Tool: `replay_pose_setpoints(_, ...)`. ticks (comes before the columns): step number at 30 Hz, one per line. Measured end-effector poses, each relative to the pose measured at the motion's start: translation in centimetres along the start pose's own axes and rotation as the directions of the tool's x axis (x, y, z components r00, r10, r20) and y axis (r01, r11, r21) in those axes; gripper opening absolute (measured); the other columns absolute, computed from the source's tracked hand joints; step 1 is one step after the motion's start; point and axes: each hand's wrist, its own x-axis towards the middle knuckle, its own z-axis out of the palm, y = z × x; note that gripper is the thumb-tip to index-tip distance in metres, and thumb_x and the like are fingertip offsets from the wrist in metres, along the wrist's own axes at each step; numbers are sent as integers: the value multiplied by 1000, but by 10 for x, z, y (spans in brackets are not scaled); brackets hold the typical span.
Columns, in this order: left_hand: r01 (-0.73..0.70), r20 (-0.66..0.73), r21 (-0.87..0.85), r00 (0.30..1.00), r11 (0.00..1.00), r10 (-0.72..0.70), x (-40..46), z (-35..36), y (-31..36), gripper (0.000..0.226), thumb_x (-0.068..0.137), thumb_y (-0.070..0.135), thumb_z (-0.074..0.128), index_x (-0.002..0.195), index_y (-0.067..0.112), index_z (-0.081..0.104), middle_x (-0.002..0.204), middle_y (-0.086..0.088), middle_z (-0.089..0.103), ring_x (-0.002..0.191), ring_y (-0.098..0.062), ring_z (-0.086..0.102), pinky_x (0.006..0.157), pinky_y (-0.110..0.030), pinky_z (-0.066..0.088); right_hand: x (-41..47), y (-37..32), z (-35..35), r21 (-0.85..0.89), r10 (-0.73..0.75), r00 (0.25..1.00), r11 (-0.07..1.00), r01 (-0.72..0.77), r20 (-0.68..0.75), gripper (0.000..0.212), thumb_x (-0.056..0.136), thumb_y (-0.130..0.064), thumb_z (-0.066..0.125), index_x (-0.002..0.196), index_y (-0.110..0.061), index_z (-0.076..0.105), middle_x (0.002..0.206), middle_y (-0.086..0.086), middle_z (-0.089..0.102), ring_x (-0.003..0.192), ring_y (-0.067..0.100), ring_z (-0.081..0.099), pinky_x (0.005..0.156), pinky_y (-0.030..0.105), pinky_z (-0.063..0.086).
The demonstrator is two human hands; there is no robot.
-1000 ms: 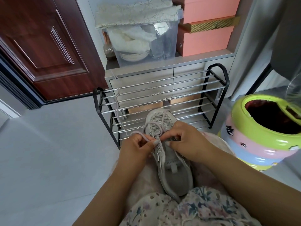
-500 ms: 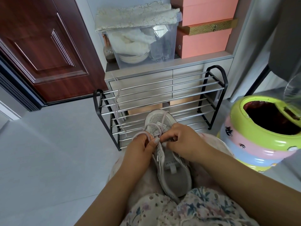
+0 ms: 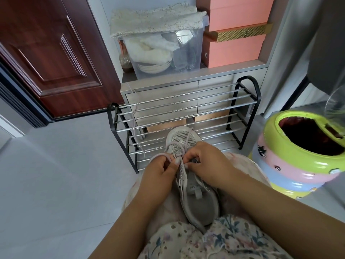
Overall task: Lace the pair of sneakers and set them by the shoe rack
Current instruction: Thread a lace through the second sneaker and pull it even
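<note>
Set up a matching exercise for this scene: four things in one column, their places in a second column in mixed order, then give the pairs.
Things:
1. grey mesh sneaker
2. loose pale lace
3. clear plastic storage box
4. green-rimmed striped bin

Places:
A. on the cabinet top, beside the salmon boxes
B. on the floor, right of the black metal shoe rack
C. on the person's lap, between the left hand and right hand
D. draped over the rack's left end

Pairs: 1-C, 2-D, 3-A, 4-B
</note>
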Motion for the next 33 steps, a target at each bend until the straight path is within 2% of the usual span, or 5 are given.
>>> replay_pose_setpoints(8, 63, -90, -424, 990, 904, -112, -1, -6, -1, 20, 95, 22, 54, 79, 15, 63, 72, -3, 68, 61, -11, 57, 58, -26, 46, -5, 10, -31, 323, 125, 992, 939, -117, -3, 26, 89, -13, 62, 67, -26, 57, 61, -12, 52, 50, -7, 47, 54, 7, 37)
replay_pose_setpoints(15, 92, 62, -913, 994, 398, -88, 9, -11, -10, 15, 90, 17, 49, 86, 6, 57, 63, -6, 58, 65, -18, 60, 75, -32, 57, -6, 10, -32, 950, 100, 987, 275, -151, 127, 20, 96, -1, 40, 79, -2, 50, 78, 15, 69, 79, 27, 69, 75, 30, 58)
replay_pose_setpoints(26, 334, 303, -861, 942, 384, -141, 95, -26, 33, 20, 96, 25, 43, 101, 12, 58, 47, 7, 38, 31, -3, 25, 31, -15, 25, -6, 5, -15, 931, 40, 995, 351, -102, 94, 21, 98, -2, 35, 81, -6, 46, 56, 7, 53, 55, 20, 60, 76, 42, 55)
replay_pose_setpoints(29, 254, 253, -891, 966, 376, -52, 94, -30, 37, 28, 98, 31, 41, 83, 13, 56, 44, 8, 32, 32, -3, 24, 33, -16, 23, 1, 13, -30, 936, 194, 981, 350, -48, -23, 27, 97, 1, 36, 74, -12, 45, 51, 0, 35, 38, 8, 35, 45, 26, 37)
replay_pose_setpoints(33, 212, 207, -938, 977, 273, -49, 71, -42, 15, 31, 86, 36, 51, 64, 15, 50, 41, 7, 28, 32, -4, 24, 35, -17, 20, 4, 34, -66, 313, 57, 961, 949, 32, -271, 22, 94, -19, 50, 74, -26, 52, 60, -9, 49, 53, 9, 44, 52, 23, 38)
